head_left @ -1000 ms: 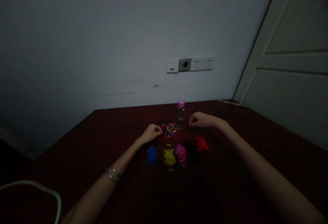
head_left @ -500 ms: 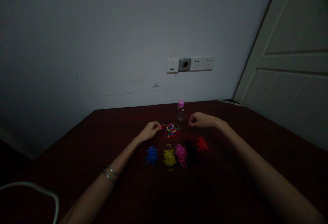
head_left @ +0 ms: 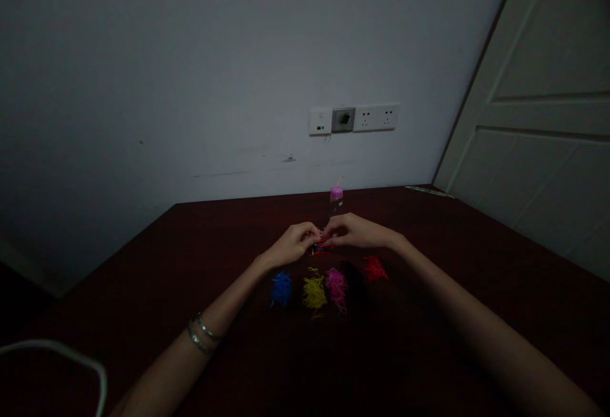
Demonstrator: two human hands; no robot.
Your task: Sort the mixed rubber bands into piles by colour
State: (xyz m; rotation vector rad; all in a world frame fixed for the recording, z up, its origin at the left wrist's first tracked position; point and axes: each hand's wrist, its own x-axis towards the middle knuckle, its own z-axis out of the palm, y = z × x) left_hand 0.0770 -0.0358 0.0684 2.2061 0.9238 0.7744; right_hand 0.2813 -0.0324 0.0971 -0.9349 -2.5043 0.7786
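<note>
My left hand [head_left: 294, 243] and my right hand [head_left: 357, 231] meet over the mixed pile of coloured rubber bands [head_left: 322, 248], partly covering it. Thumb and fingers are drawn together on each hand, but anything between the fingertips is too small to make out. Nearer to me lie sorted heaps: blue bands [head_left: 281, 288], yellow bands [head_left: 314, 292], pink bands [head_left: 337, 286] and red bands [head_left: 375, 268]. A dark patch, perhaps black bands, shows faintly between pink and red.
A clear bottle with a pink lid [head_left: 336, 193] stands behind the right hand. Beyond the dark red table [head_left: 229, 220] rises a wall with sockets [head_left: 375, 117]. A white cable [head_left: 61, 347] curves at lower left, and a pale door [head_left: 538, 112] is at right.
My right hand has moved left from beside the bottle to the mixed pile. My left hand has shifted right, over the pile. The sorted heaps look the same.
</note>
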